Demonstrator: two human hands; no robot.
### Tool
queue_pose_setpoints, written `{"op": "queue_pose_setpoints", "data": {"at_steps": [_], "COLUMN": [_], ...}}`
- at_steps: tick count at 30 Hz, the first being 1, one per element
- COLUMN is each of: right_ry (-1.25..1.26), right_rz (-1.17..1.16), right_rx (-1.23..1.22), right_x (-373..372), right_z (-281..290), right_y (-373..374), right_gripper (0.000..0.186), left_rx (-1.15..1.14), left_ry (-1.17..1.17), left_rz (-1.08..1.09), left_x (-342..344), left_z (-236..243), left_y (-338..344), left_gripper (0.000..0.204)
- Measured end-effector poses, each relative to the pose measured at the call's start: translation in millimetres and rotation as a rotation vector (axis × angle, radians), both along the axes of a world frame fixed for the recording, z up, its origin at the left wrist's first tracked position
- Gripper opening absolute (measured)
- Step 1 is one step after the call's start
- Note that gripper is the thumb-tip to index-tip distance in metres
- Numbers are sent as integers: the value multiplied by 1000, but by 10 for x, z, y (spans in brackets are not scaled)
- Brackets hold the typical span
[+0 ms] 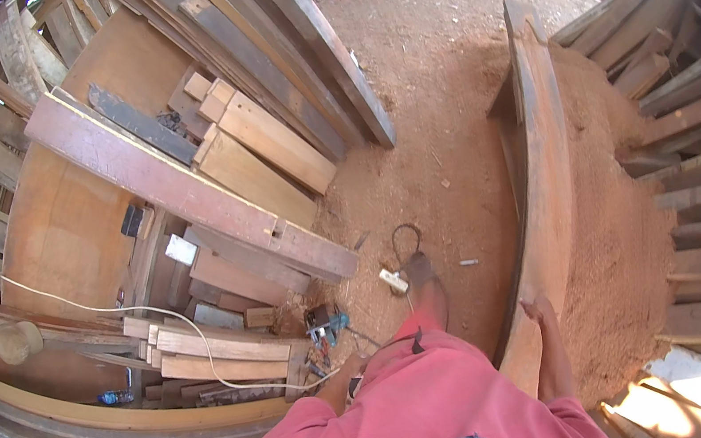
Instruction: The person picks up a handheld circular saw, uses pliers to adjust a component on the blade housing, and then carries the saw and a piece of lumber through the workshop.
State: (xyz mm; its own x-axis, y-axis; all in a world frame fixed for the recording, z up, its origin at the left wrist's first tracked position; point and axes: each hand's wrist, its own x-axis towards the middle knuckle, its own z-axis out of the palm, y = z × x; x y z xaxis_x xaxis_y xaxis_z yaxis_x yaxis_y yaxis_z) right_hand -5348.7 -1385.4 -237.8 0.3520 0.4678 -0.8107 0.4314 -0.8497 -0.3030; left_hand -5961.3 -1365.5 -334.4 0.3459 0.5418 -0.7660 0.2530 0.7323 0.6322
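My right hand (544, 317) lies on the top of a long wooden beam (548, 191) that stands on edge to my right. Its thumb is apart from the other fingers, and nothing shows in it. Low beside my waist is my left hand (352, 368), small and partly hidden by my pink shirt. A pale cable (195, 326) runs from the wood pile to this hand; whether the fingers grip it is unclear. Just ahead of the left hand, a teal and dark power tool (324, 323) sits among shavings by the stacked boards.
A white socket block (393, 281) with a looped black cord lies on the sawdust floor (436, 126) by my foot. Stacked planks (235, 352) and a long pinkish beam (184, 184) fill the left. More boards (690, 117) line the right wall.
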Motion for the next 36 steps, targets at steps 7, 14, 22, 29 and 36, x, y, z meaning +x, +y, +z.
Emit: {"op": "queue_pose_setpoints", "data": {"at_steps": [7,14,22,29,36], "right_ry": [-341,-331,-409,-262,550], "right_rz": [-218,-256,-192,87,-109], "right_rx": [-25,-167,-143,55,204], "right_x": [183,-217,-132,547,829], "right_z": [-204,408,-53,-102,-215], "right_y": [613,884,834,1238,3054], "right_gripper": [93,113,110,76,44], "left_rx": [-9,37,38,91,-109], "left_ry": [349,342,-45,279,608], "left_rz": [-263,-186,-101,-219,73], "left_x": [995,1891,2357,2384,1549], "left_z": [346,536,406,345,-214], "left_y": [1831,3096,3841,3658,3066], "left_gripper": [23,16,20,27,42]}}
